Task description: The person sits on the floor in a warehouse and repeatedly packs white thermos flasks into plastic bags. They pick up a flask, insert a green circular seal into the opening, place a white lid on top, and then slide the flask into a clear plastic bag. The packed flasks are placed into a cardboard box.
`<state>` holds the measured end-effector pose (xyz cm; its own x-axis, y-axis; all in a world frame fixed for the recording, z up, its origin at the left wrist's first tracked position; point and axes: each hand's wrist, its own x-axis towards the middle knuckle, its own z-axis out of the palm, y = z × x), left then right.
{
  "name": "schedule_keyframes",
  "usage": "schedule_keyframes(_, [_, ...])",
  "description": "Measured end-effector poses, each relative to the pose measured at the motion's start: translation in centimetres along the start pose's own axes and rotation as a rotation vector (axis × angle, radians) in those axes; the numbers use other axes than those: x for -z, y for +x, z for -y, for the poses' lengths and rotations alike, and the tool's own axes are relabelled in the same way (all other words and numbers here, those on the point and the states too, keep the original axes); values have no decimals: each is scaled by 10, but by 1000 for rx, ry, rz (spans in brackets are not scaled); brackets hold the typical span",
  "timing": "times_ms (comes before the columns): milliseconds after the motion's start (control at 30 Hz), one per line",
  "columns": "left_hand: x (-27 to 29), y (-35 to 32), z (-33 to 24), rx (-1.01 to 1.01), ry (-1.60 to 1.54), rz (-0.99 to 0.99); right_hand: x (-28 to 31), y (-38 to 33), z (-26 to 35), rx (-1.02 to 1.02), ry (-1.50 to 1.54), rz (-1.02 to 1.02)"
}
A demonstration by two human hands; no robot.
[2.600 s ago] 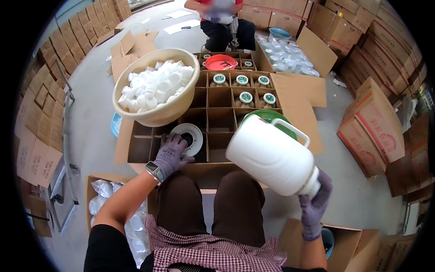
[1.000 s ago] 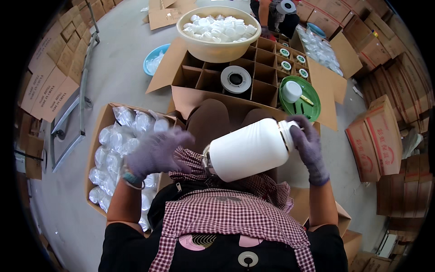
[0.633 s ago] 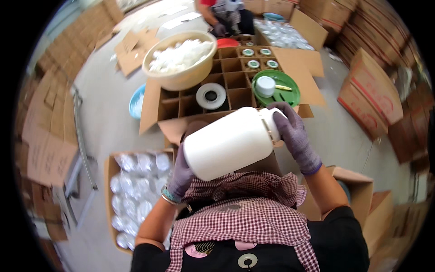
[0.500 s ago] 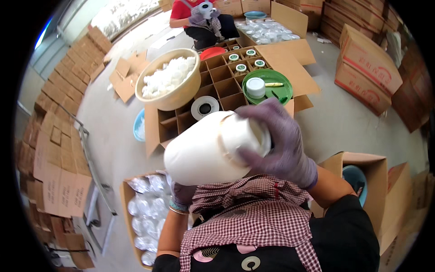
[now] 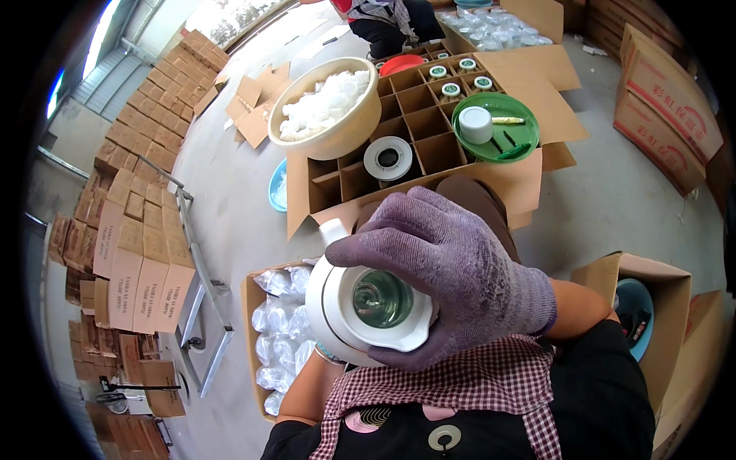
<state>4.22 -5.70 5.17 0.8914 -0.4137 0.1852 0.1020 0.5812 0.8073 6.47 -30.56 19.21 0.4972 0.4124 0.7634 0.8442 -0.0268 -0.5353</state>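
A white thermos jug is tilted with its mouth toward me, showing a shiny glass liner inside the spouted neck. In a purple-grey knit glove, my right hand is closed around the neck, thumb and fingers on either side of the rim. My left forearm, with a bracelet at the wrist, reaches up behind the jug; the jug hides that hand's fingers. Beyond the jug, a divided carton holds a white ring-shaped part and several jars with green-and-white lids.
A cream basin of white plastic parts and a green tray with a white lid rest on the carton. Plastic-wrapped items fill a box at my left. Stacked cartons and a metal trolley frame stand around. A person crouches ahead.
The jug has turned from lying sideways to pointing its mouth at me, and sits lower. My right hand has come down with it, still around the neck. The whole view has shifted.
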Motion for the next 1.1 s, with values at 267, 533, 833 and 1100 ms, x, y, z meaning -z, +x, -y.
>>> schedule_keyframes(267, [-4, -5, -1, 11, -26, 20, -2, -4, -7, -5, 45, -16])
schedule_keyframes(533, [-6, -10, 1, 14, -52, 25, -10, -7, -7, -42, 122, 15])
schedule_keyframes(833, [14, -23, -10, -60, -121, 13, -21, -1, -35, -17, -123, -69])
schedule_keyframes(1100, [106, -95, 10, -60, -250, -451, -68, 41, -91, 43, 53, 114])
